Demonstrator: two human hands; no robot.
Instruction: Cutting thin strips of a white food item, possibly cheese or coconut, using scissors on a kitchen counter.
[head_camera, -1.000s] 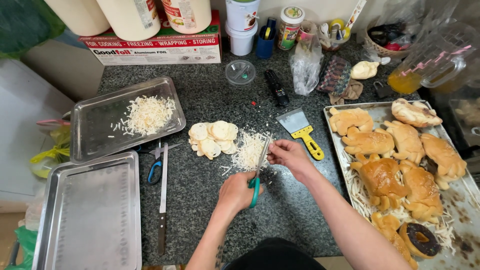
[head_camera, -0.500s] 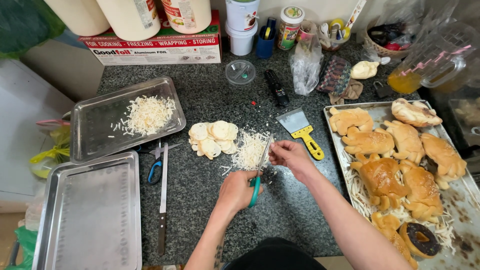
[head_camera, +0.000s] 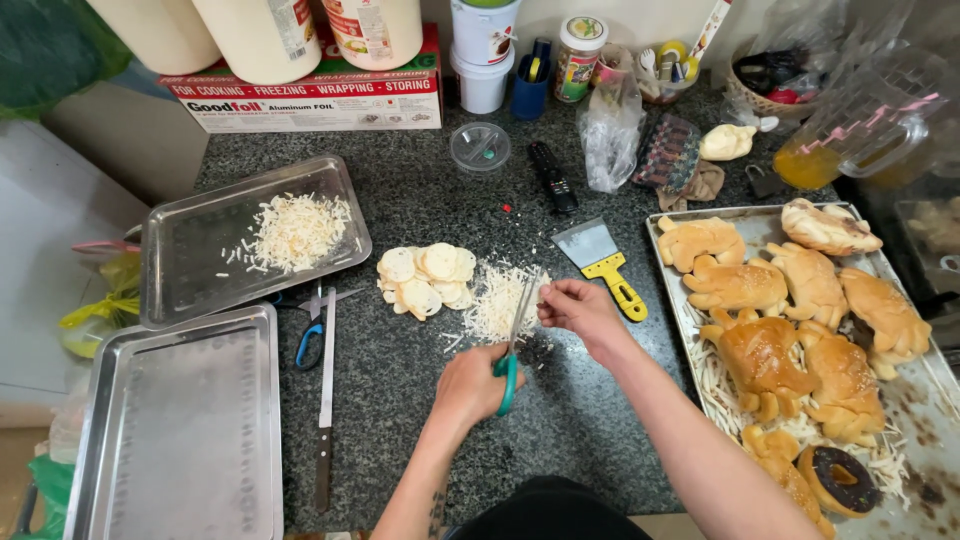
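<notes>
Near the front edge of the dark speckled granite counter (head_camera: 400, 200), teal-handled steel scissors (head_camera: 512, 340) are gripped by the left hand (head_camera: 470, 385), blades pointing away toward the pale shredded pile (head_camera: 495, 300); something small is pinched at their tips by the right hand (head_camera: 580, 310).

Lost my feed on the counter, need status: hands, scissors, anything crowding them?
Left hand grips green-handled scissors. Right hand pinches something small at the blades. Shred pile directly beneath; yellow-handled scraper just beside right hand.
</notes>
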